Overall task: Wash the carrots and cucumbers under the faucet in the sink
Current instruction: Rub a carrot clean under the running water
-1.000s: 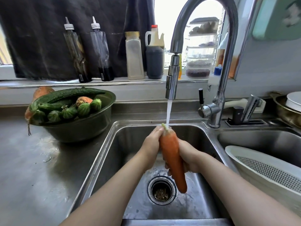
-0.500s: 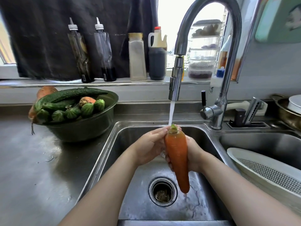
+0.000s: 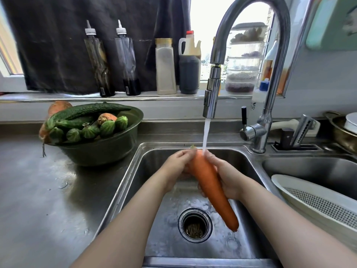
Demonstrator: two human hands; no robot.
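While the carrot (image 3: 211,187) is held slanted in the sink (image 3: 148,171) under the faucet (image 3: 212,93), top pinched by the left hand (image 3: 176,167) and middle wrapped by the right hand (image 3: 227,177), it is judged stiff, wet-slick, best gripped at its thick end.

Right hand (image 3: 229,176): fingers mostly hidden behind carrot (image 3: 210,182). White colander (image 3: 309,200) cut off at right edge. Bottle (image 3: 127,60) labels unreadable.

3 carrots (image 3: 210,182) are visible, and roughly 7 cucumbers (image 3: 92,110). There are 2 hands (image 3: 176,167), 1 bowl (image 3: 100,151) and 2 squeeze bottles (image 3: 97,62).
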